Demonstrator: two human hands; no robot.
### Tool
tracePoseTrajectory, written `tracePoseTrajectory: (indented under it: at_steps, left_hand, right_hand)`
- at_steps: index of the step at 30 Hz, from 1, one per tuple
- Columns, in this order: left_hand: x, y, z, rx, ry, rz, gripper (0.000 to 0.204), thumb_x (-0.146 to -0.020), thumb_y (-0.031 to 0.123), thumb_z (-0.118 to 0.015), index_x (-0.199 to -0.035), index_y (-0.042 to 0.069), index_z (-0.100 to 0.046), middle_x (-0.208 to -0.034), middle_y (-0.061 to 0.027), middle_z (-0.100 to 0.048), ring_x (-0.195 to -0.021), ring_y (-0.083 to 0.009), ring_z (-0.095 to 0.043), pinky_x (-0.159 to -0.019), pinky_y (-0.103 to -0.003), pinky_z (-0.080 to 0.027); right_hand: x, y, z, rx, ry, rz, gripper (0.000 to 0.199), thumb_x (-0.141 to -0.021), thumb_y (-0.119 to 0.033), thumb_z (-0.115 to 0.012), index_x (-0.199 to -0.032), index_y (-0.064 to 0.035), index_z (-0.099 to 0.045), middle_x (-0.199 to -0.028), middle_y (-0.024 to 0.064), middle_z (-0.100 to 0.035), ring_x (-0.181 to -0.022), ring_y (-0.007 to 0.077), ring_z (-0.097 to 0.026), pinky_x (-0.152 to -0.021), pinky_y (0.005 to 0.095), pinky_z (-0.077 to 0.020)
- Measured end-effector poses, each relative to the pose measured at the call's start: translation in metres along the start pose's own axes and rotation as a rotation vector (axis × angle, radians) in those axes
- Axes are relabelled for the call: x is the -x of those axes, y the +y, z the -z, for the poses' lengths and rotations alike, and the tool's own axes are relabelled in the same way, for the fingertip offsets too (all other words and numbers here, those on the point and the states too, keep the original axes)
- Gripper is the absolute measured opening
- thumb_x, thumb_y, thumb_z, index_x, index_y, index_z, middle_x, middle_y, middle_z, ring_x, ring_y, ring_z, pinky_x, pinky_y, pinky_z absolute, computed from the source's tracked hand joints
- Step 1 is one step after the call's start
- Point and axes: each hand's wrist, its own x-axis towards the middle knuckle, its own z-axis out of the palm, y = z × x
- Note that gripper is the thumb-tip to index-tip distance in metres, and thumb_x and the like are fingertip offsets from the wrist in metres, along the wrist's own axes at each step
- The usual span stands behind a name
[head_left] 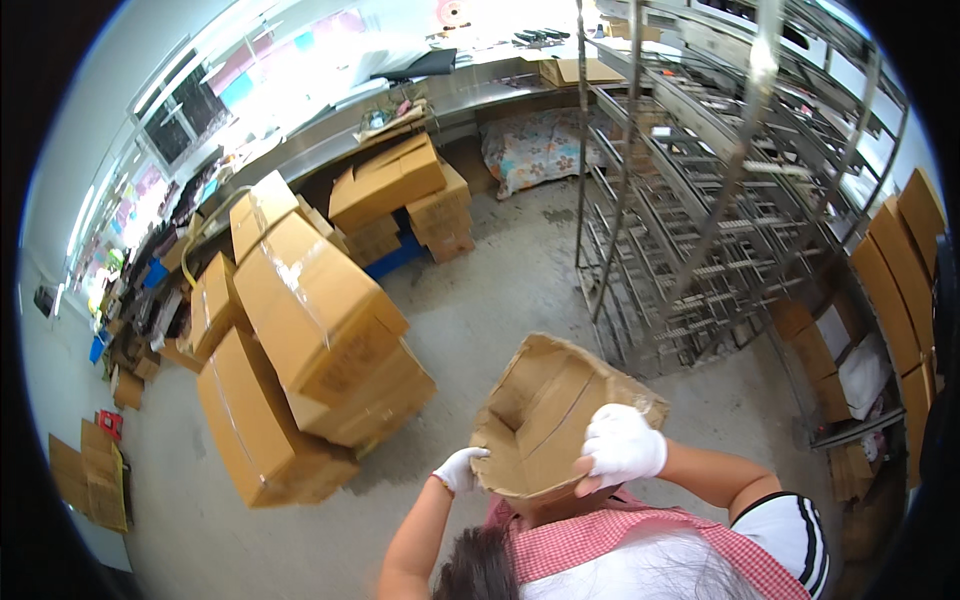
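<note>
An open-topped cardboard box point(555, 415) is held against my body at the lower middle. It looks worn, its rim is ragged, and nothing shows inside it. My left hand point(462, 468), in a white glove, grips the box's near left edge, with part of its fingers hidden behind the wall. Over the right rim, my right hand point(622, 447) is closed on the cardboard. It wears a white glove too, with bare fingertips showing at the near side. A red checked apron point(590, 535) lies just below the box.
Taped cartons point(300, 290) stand stacked on the left. A tall metal rack point(690, 200) rises on the right, beside flattened cardboard point(895, 280). More cartons point(390, 185) sit below a long metal counter point(480, 92), near a flowered sack point(540, 150). Grey floor point(480, 290) lies between.
</note>
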Motion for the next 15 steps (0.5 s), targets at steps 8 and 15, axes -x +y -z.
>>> tracePoseTrajectory:
  at_steps: [8, 15]
  left_hand:
    - [-0.051, 0.357, -0.044, -0.029, -0.01, -0.396, 0.03, -0.089, 0.004, -0.055, -0.119, 0.001, -0.058, -0.109, -0.0134, -0.067, -0.096, -0.0276, -0.068, -0.082, -0.044, -0.059]
    - [-0.15, 0.591, -0.117, -0.17, 0.222, -0.667, 0.027, -0.086, -0.002, -0.052, -0.113, -0.004, -0.057, -0.103, -0.0133, -0.066, -0.088, -0.0286, -0.067, -0.077, -0.043, -0.059]
  right_hand:
    - [-0.084, 0.274, 0.016, 0.366, 0.138, -0.465, 0.033, -0.078, -0.041, -0.075, -0.096, -0.014, -0.068, -0.073, 0.0038, -0.055, -0.071, 0.0261, -0.057, -0.072, 0.0409, -0.0439]
    - [-0.066, 0.507, 0.003, 0.407, 0.303, -0.869, 0.031, -0.084, -0.024, -0.072, -0.109, -0.0087, -0.066, -0.104, 0.0101, -0.063, -0.099, 0.0311, -0.059, -0.088, 0.0421, -0.0453]
